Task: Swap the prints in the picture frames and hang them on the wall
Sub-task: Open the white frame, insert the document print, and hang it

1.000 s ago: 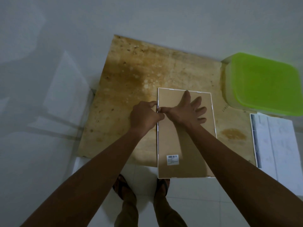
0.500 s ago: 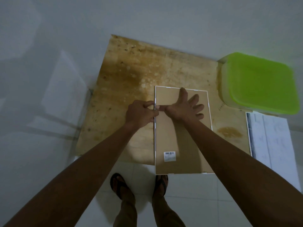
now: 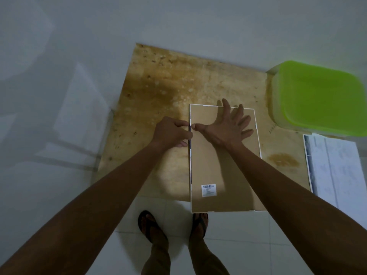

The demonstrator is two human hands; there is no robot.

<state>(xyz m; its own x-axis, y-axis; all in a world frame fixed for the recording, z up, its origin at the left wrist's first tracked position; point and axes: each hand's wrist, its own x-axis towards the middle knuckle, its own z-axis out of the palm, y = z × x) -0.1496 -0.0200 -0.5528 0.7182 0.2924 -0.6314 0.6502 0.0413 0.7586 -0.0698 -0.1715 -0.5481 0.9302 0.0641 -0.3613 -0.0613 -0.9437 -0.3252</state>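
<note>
Here, the face-down frame [image 3: 208,165] overhangs the worktop's [image 3: 158,86] 5 o'clock edge; right grip [image 3: 226,128] lies flat, released, pressing it down, while left grip [image 3: 172,133] pinches its 9 o'clock edge; best pry gently there.

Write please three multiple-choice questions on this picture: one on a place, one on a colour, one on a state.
1. Where on the back of the picture frame is the barcode label?
A. by the far end
B. by the end nearest the person
C. on the left rim

2. What colour is the box lid at the right?
A. red
B. green
C. blue

3. How does the right hand lie?
A. flat on the frame, fingers spread
B. curled into a fist
C. raised off the frame

Answers: 1 B, the label sits close to the near end. 2 B, the lid is bright green. 3 A, the palm lies on the frame while the left hand grips its left edge.
</note>
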